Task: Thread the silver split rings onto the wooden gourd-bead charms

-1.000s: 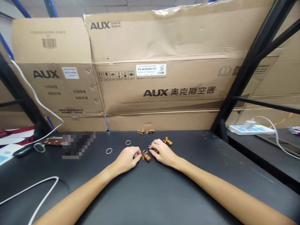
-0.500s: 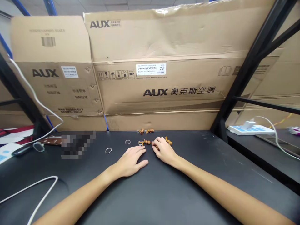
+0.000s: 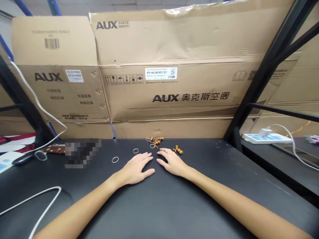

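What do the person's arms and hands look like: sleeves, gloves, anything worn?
Bare, as far as the view goes. The left hand, right hand, left forearm and right forearm show no sleeve, glove, watch, ring, bracelet or cable. The upper arms are out of frame.

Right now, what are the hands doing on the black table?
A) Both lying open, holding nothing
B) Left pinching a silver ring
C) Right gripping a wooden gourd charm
A: the left hand and right hand lie open on the black tabletop, apart from the brown wooden gourd charm.
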`<state>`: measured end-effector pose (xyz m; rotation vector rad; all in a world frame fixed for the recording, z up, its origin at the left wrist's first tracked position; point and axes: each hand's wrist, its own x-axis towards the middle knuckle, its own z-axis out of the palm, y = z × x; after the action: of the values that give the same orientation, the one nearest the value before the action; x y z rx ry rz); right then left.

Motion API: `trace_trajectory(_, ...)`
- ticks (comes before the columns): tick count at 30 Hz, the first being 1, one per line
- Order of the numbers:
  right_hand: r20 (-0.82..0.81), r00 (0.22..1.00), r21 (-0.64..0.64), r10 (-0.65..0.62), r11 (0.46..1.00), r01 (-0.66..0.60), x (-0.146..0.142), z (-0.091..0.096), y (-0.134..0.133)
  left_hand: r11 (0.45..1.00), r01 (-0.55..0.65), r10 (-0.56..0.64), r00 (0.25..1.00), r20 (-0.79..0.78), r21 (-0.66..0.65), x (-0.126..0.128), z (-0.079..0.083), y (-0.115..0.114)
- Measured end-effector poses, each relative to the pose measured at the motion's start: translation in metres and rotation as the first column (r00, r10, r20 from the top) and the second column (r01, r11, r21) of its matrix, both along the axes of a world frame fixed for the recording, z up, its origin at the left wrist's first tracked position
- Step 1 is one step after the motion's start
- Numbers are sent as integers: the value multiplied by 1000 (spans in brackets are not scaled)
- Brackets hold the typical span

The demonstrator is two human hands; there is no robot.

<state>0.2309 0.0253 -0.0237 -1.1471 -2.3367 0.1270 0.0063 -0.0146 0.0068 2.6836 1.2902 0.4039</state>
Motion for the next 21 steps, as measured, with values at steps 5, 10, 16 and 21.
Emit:
trace_trajectory(5,-14,1000,25,-7,1000,7,1,0,-1,1000,15,-15,1000,5,4,0,1,0)
trace_trajectory(10,-10,1000,46,-15,999,15,0,1,-3,1000,23,-24,999,26,13,-1,-1,0)
trace_trajectory(16,6,1000,58,-18,998,18,0,1,-3,1000,22,-22,1000,6,10,0,1,-1)
trace_trajectory(21,11,998,83,-62,995,61,-1,4,-6,987,-105,101,994,32,125,-2,-7,5)
